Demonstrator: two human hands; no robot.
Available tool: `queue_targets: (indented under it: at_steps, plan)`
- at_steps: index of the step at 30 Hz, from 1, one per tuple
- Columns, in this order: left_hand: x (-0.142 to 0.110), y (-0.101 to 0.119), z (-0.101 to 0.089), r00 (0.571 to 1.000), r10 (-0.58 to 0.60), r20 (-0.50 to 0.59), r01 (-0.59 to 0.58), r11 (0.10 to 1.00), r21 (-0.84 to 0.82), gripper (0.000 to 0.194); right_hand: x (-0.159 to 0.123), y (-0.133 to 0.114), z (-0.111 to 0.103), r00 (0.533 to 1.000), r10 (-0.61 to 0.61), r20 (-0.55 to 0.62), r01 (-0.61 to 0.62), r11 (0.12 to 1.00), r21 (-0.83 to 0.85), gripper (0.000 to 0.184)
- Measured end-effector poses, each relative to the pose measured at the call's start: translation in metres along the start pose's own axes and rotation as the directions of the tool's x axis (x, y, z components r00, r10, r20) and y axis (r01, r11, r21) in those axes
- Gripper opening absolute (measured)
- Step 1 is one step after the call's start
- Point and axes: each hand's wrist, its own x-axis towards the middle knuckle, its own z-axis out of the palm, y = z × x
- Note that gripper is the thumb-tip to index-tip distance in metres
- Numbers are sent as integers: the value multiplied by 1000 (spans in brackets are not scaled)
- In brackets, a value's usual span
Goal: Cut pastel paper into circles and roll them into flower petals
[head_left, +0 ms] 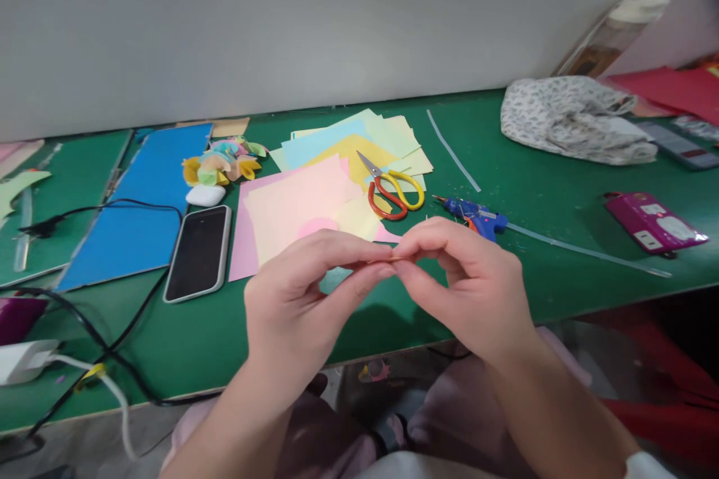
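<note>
My left hand (pixel 306 299) and my right hand (pixel 466 281) meet fingertip to fingertip above the front of the green table. Between their pinched thumbs and forefingers is a thin, pale orange sliver (pixel 398 259), probably paper seen edge-on; the fingers hide most of it. Behind the hands lie sheets of coloured paper (pixel 297 198) in pink, cream, yellow and blue. Scissors (pixel 393 187) with one red and one yellow handle rest on the sheets' right side. Just past my right hand is a blue glue gun (pixel 477 215) with a clear glue stick in its back.
Left of the paper are a phone (pixel 198 254), a white case (pixel 205 195), folded paper petals (pixel 222 161) and a blue board (pixel 146 194). Black cables (pixel 123 333) cross the left front. Another glue stick (pixel 452 150), a patterned cloth bag (pixel 573 120) and a magenta box (pixel 654 222) lie right.
</note>
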Motion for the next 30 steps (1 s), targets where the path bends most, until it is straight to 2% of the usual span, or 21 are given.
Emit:
queue_targets:
  at_steps: [4, 8, 11, 17, 23, 30]
  plan:
    - [-1, -1, 2, 1000, -2, -19, 1, 999, -32, 29, -2, 0, 1, 1000, 26, -11, -26, 999, 37, 17]
    - [-2, -7, 7, 996, -17, -82, -4, 968, -250, 31, -2, -2, 2, 991, 131, -23, -127, 984, 129, 19]
    - [-3, -11, 10, 992, -34, -118, -9, 940, -341, 28, -1, -3, 1, 989, 145, -24, -140, 980, 143, 15]
    - [-4, -10, 8, 996, -54, -78, 31, 960, -279, 32, 0, -3, -1, 996, 27, -80, -21, 997, 73, 12]
    - [-5, -4, 6, 997, -30, -76, 15, 980, -201, 32, 0, -3, -2, 995, -43, -92, 45, 999, 21, 15]
    - [-5, -5, 10, 994, -68, -88, 46, 972, -231, 27, 1, -4, 0, 995, -10, -100, 13, 1000, 26, 15]
